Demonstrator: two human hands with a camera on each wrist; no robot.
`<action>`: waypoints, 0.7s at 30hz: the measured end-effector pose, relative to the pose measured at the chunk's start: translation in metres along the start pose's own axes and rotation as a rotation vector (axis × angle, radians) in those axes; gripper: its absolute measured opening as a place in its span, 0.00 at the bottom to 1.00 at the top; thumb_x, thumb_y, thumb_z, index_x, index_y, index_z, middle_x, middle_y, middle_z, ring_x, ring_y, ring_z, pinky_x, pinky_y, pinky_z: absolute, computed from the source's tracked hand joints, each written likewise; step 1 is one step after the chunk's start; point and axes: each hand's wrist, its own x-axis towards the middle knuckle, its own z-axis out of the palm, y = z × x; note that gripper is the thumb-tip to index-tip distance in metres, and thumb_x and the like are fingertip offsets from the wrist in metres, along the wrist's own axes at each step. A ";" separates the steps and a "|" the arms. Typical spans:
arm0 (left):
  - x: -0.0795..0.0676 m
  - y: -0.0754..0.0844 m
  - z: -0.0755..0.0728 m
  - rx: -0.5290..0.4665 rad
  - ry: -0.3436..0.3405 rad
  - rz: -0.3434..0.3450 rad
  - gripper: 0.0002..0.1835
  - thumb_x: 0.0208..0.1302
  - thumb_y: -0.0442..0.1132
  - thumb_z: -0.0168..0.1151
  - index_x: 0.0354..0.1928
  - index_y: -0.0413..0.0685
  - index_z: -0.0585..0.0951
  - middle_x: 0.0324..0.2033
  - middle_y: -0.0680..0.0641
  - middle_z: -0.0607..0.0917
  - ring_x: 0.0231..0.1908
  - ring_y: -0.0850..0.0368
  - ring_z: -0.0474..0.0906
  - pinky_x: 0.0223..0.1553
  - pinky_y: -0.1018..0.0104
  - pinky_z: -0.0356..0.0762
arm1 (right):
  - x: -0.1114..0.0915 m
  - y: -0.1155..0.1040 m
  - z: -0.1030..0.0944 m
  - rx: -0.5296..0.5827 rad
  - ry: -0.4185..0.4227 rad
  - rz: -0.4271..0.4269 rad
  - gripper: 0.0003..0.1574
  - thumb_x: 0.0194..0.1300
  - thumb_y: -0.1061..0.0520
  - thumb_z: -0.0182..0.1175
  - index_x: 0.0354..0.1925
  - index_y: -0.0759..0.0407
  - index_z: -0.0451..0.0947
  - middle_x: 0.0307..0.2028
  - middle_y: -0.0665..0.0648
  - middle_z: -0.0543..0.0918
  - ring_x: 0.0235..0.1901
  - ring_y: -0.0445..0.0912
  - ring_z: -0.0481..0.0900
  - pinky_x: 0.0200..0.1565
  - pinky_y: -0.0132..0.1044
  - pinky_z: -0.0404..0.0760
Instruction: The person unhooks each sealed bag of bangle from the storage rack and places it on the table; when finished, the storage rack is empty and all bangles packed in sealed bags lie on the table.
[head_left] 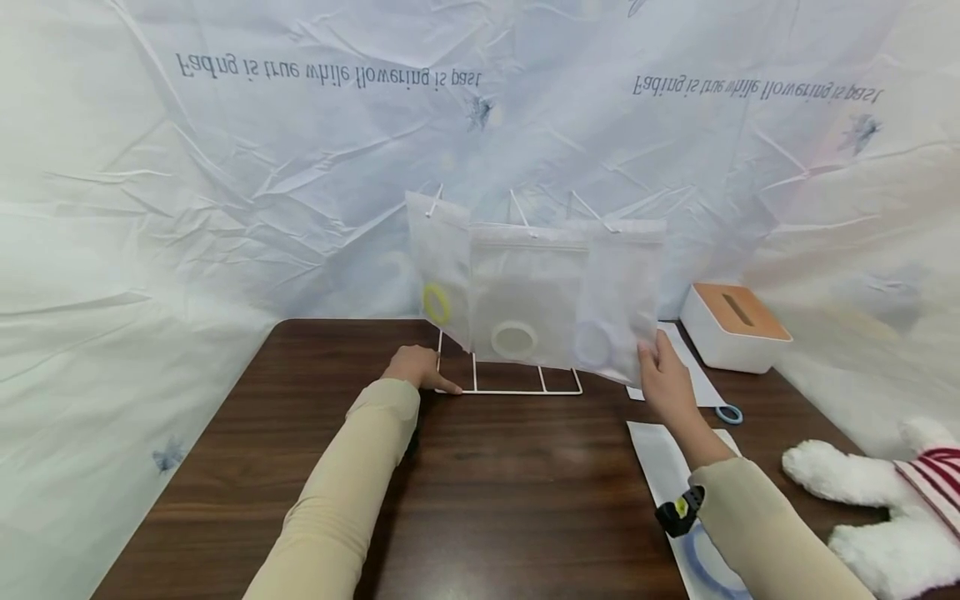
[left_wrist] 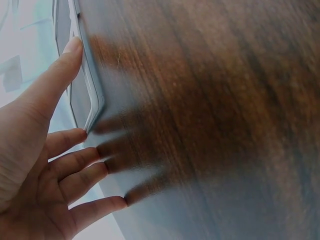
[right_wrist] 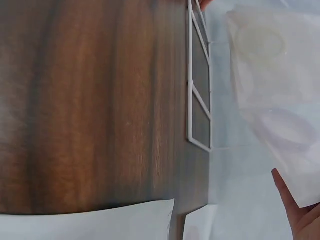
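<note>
The white wire rack (head_left: 525, 392) stands at the rear centre of the wooden tabletop (head_left: 495, 483). The long axis of its base runs left to right, with the front rod facing the person. Three hooks at the top slope down and forward, fanning outward at the sides.

Three translucent bags hang upright from the hooks: the left bag (head_left: 442, 250), containing a yellow ring (head_left: 427, 304); the middle bag (head_left: 528, 283), containing a white ring (head_left: 497, 340); and the right bag (head_left: 630, 283), containing a lavender ring (head_left: 581, 343). The left bag is turned askew, its lower edge descending rightward. The right bag's lower edge also descends rightward.

Left hand (head_left: 414, 367): fingers spread, fingertips on the tabletop, thumb against the front rod near its left corner. Right hand (head_left: 667, 379): thumb and fingers pinch the right bag at its lower right edge. A tissue box (head_left: 738, 325) stands to the right.
</note>
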 end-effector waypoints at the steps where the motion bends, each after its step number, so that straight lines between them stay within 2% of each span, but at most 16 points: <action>1: 0.000 0.000 0.000 -0.002 -0.001 -0.003 0.32 0.54 0.72 0.66 0.35 0.48 0.81 0.39 0.45 0.84 0.45 0.46 0.81 0.54 0.54 0.75 | -0.003 0.000 -0.002 -0.012 0.004 -0.011 0.30 0.81 0.45 0.34 0.69 0.63 0.57 0.63 0.76 0.68 0.60 0.71 0.68 0.57 0.65 0.66; 5: 0.003 0.000 0.001 -0.002 -0.001 -0.004 0.32 0.53 0.72 0.66 0.32 0.48 0.80 0.35 0.46 0.84 0.41 0.47 0.81 0.51 0.54 0.76 | -0.016 -0.003 -0.011 -0.004 0.005 -0.028 0.32 0.81 0.46 0.35 0.73 0.63 0.56 0.65 0.77 0.66 0.63 0.72 0.65 0.59 0.66 0.64; 10: 0.007 -0.001 0.002 0.013 0.000 0.006 0.33 0.53 0.73 0.65 0.35 0.48 0.81 0.38 0.45 0.84 0.43 0.46 0.81 0.52 0.54 0.76 | -0.031 -0.008 -0.027 0.008 -0.014 -0.004 0.36 0.81 0.44 0.34 0.75 0.66 0.53 0.68 0.77 0.62 0.66 0.72 0.60 0.61 0.67 0.61; 13: 0.007 0.000 0.003 0.014 -0.001 0.004 0.33 0.52 0.74 0.65 0.35 0.48 0.81 0.39 0.45 0.84 0.43 0.46 0.81 0.52 0.53 0.76 | -0.039 -0.012 -0.037 0.020 -0.009 0.004 0.36 0.81 0.43 0.34 0.74 0.66 0.55 0.67 0.78 0.63 0.65 0.71 0.62 0.60 0.67 0.61; 14: 0.007 0.000 0.002 0.012 0.000 0.002 0.33 0.52 0.74 0.65 0.35 0.48 0.81 0.39 0.45 0.84 0.43 0.46 0.81 0.51 0.53 0.77 | -0.042 -0.014 -0.041 0.024 -0.013 0.010 0.38 0.81 0.43 0.34 0.75 0.67 0.53 0.68 0.78 0.61 0.67 0.71 0.59 0.61 0.68 0.59; 19: 0.008 0.000 0.003 0.016 0.007 -0.004 0.33 0.52 0.74 0.65 0.32 0.50 0.79 0.35 0.47 0.83 0.40 0.47 0.80 0.49 0.54 0.77 | -0.054 -0.017 -0.057 0.054 0.004 0.003 0.37 0.81 0.42 0.34 0.70 0.69 0.58 0.67 0.76 0.62 0.67 0.68 0.58 0.60 0.66 0.59; 21: 0.008 -0.001 0.004 0.023 0.010 -0.001 0.33 0.52 0.74 0.65 0.32 0.50 0.78 0.34 0.47 0.82 0.39 0.48 0.80 0.49 0.54 0.77 | -0.059 -0.016 -0.062 0.070 -0.001 0.007 0.34 0.81 0.42 0.34 0.65 0.69 0.60 0.63 0.75 0.64 0.63 0.66 0.61 0.55 0.64 0.61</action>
